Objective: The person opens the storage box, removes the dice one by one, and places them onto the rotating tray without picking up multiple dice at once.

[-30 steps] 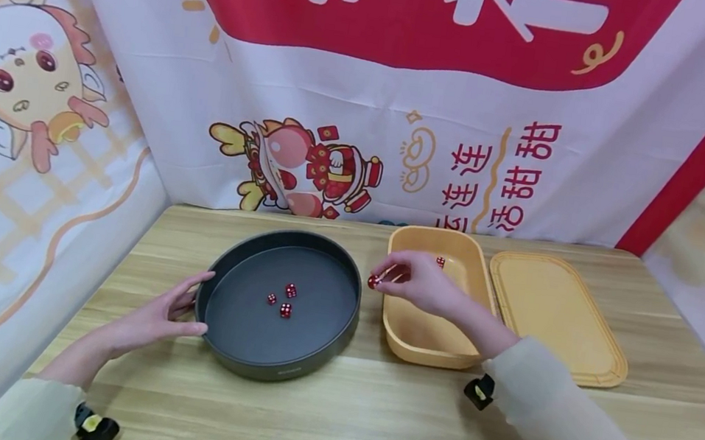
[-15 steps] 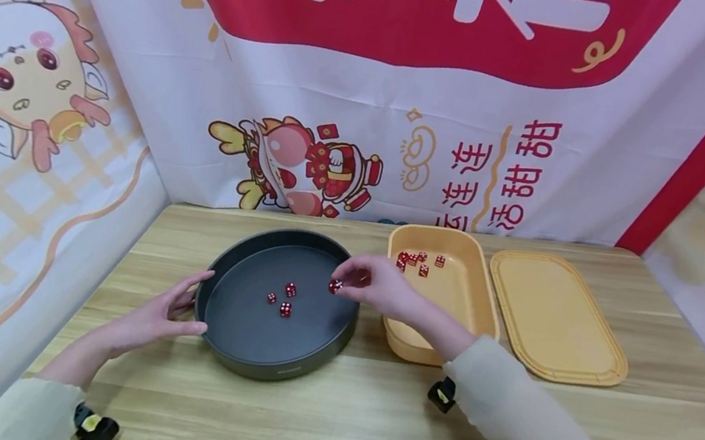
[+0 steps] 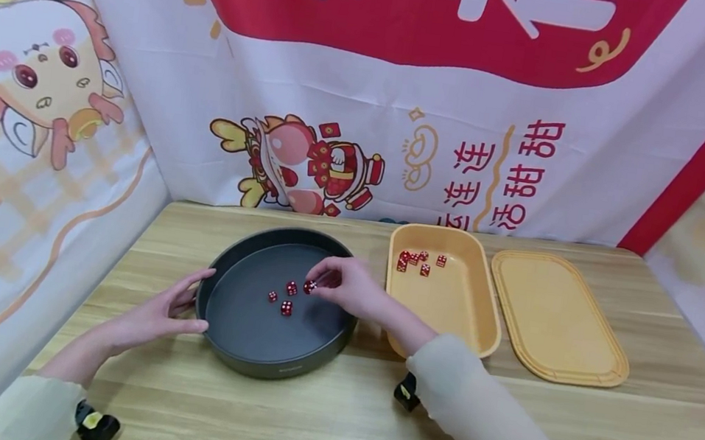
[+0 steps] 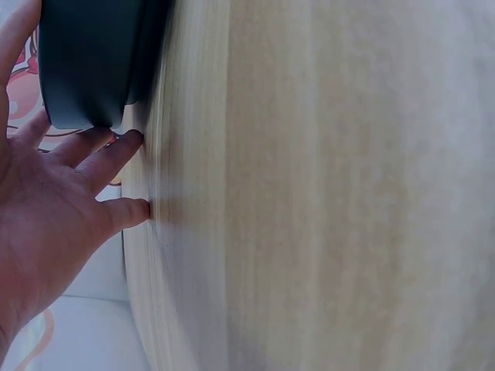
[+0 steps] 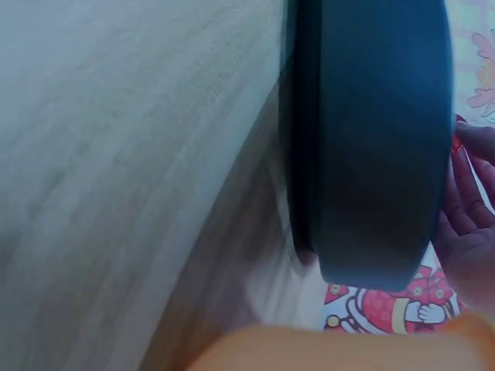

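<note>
A dark grey round pan (image 3: 279, 370) stands on the wooden table with three red dice (image 3: 286, 308) on its floor. My right hand (image 3: 350, 287) is above the right half of the pan, pinching another red die (image 3: 310, 286) close to those three. In the right wrist view, that hand (image 5: 472, 209) shows past the pan wall (image 5: 379, 154), with a bit of red at the fingertips. My left hand (image 3: 162, 314) has its fingers and thumb spread against the pan's left side. The left wrist view shows these fingers (image 4: 108, 162) stretched out beside the pan.
Right of the pan is a yellow-orange plastic box (image 3: 440, 313) with several red dice (image 3: 425, 270) toward its back left. Its flat matching lid (image 3: 560, 318) lies at the box's right. A printed cloth (image 3: 370, 88) hangs behind the table.
My right hand has moved left with its die, from the box's left edge to over the pan near the three dice. The left hand has stayed at the pan.
</note>
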Available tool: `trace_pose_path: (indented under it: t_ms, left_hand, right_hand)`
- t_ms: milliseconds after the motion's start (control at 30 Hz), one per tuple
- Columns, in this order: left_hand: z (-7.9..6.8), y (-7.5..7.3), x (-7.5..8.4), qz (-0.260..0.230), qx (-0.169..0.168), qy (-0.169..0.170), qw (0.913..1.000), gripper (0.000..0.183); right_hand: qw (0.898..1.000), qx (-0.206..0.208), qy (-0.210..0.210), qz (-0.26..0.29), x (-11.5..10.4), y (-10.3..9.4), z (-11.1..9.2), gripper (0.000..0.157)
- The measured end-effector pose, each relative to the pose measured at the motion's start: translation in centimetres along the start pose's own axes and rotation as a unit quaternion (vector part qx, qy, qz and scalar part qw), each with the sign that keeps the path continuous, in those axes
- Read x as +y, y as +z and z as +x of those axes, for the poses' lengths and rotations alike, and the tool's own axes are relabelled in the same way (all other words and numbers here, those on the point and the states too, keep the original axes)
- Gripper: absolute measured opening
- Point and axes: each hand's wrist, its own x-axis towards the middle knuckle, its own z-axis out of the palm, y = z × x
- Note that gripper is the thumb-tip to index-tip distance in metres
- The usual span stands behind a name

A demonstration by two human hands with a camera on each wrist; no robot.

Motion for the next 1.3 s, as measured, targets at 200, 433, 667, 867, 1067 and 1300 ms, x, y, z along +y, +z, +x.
trace_pose_path:
  t_ms: [200, 433, 667, 867, 1067, 1300]
  left_hand:
    - [0.1, 0.0, 0.2, -0.002, 0.0, 0.0, 1.0, 0.085]
    - [0.3, -0.1, 0.2, 0.002, 0.0, 0.001, 1.0, 0.086]
    - [0.5, -0.1, 0.3, 0.003, 0.0, 0.005, 1.0, 0.086]
    - [0.5, -0.1, 0.1, 0.001, 0.0, 0.008, 1.0, 0.085]
    - [0.1, 0.0, -0.2, 0.002, 0.003, 0.003, 1.0, 0.086]
    - [0.1, 0.0, -0.1, 0.013, 0.01, 0.005, 0.9999, 0.086]
  right_hand:
    - [0.999, -0.01, 0.004, -0.031, 0.2, 1.1, 1.2, 0.016]
    - [0.998, -0.029, 0.01, -0.053, 0.1, 2.0, 1.8, 0.015]
    - [0.998, -0.021, 0.029, -0.05, 0.0, 1.9, 1.8, 0.016]
    - [0.999, -0.016, 0.035, -0.029, -0.1, 2.0, 1.4, 0.017]
    - [0.999, -0.021, 0.017, -0.026, -0.8, 1.9, 0.4, 0.018]
    - [0.999, -0.029, 0.019, -0.003, -1.9, -0.2, -1.8, 0.019]
